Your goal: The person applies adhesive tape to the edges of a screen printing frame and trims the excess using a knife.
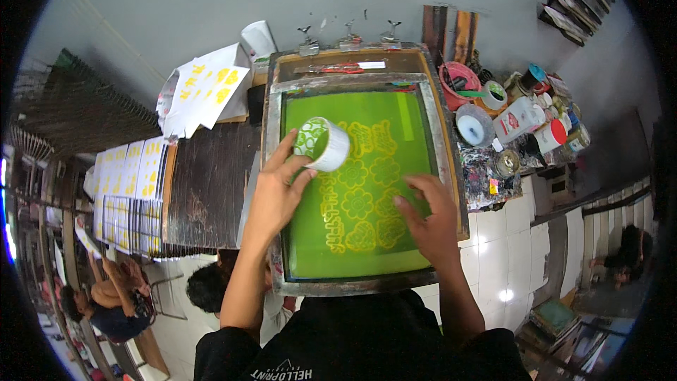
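Screen frame [272,109], grey rails, takes up the center of the frame. Green mesh [305,254] inside it, yellow outlined flowers and lettering through the middle. Dark tabletop [204,187] left of center. Loose white sheets [199,95] with yellow prints, upper left. Left hand [273,194] over the mesh's left edge: thumb and fingers gripping the white cup. Right hand [432,222] over the mesh's right side, slightly blurred, nothing in it, fingers spread and a bit bent; can't tell if it touches the mesh. White cup [338,148] just above frame center, tilted, mouth facing left, green-smeared inside; can't tell if it's touching the mesh. Pink tub [446,99] upper right, metal clamps [350,41] top center.
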`<action>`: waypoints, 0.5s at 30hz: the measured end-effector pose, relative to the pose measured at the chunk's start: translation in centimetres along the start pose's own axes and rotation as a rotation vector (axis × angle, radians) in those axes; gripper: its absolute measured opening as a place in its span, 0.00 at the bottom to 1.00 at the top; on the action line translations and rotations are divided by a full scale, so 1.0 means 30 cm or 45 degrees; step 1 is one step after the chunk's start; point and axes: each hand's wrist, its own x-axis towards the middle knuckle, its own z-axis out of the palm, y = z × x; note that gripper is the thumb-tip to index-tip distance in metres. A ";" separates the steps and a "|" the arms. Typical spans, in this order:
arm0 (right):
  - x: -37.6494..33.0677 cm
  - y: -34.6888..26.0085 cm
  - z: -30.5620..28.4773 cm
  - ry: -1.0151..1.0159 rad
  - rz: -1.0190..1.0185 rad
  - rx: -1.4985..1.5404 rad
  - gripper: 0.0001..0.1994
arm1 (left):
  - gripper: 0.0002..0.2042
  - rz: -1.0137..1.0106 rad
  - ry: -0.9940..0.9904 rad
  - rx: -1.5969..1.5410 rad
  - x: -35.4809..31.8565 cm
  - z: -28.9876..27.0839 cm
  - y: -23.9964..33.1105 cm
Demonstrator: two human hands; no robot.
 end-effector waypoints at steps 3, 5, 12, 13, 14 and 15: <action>0.053 -0.109 0.082 0.014 -0.409 0.020 0.21 | 0.10 -0.036 0.047 -0.031 -0.071 -0.017 0.110; 0.067 -0.155 0.145 0.039 -0.552 -0.004 0.20 | 0.11 -0.088 0.060 -0.023 -0.112 -0.016 0.151; 0.007 -0.146 0.232 0.135 -0.621 0.035 0.15 | 0.09 -0.139 0.192 0.028 -0.198 0.003 0.188; -0.001 -0.139 0.228 0.129 -0.600 0.060 0.13 | 0.09 -0.150 0.149 0.038 -0.206 0.003 0.193; -0.005 -0.131 0.221 0.126 -0.575 0.083 0.11 | 0.08 -0.156 0.102 0.046 -0.212 -0.002 0.201; -0.010 -0.124 0.214 0.128 -0.549 0.102 0.10 | 0.08 -0.158 0.052 0.052 -0.216 -0.008 0.210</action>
